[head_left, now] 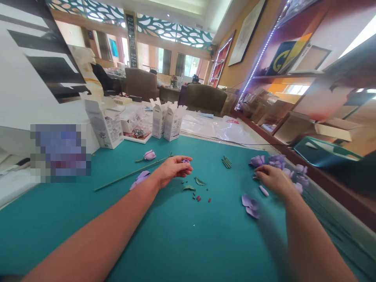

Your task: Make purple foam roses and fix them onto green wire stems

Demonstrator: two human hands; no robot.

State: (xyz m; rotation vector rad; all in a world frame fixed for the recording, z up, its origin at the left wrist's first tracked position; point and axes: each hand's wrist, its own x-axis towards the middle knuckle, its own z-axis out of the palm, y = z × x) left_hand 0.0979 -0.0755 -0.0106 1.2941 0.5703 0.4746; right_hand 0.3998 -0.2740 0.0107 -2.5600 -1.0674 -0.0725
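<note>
Above the middle of the green mat, my left hand (175, 169) is closed on a small purple ring-shaped piece (186, 161). At the right, my right hand (272, 178) has its fingertips pinched beside a group of purple flowers (276, 159); what is between them is too small to name. A purple tube-like piece (264, 190) lies just below that hand, with purple petals (250, 206) nearer to me. Green leaves (200, 181) and small red pieces (198, 199) lie between my hands. Short green sticks (226, 162) are farther back.
A long green stem (126, 177) and a pale purple bud (149, 155) lie at the left. White boxes (173, 124) and a tray (138, 140) stand along the back edge of the mat (176, 243). A teal bin (323, 154) is at the right.
</note>
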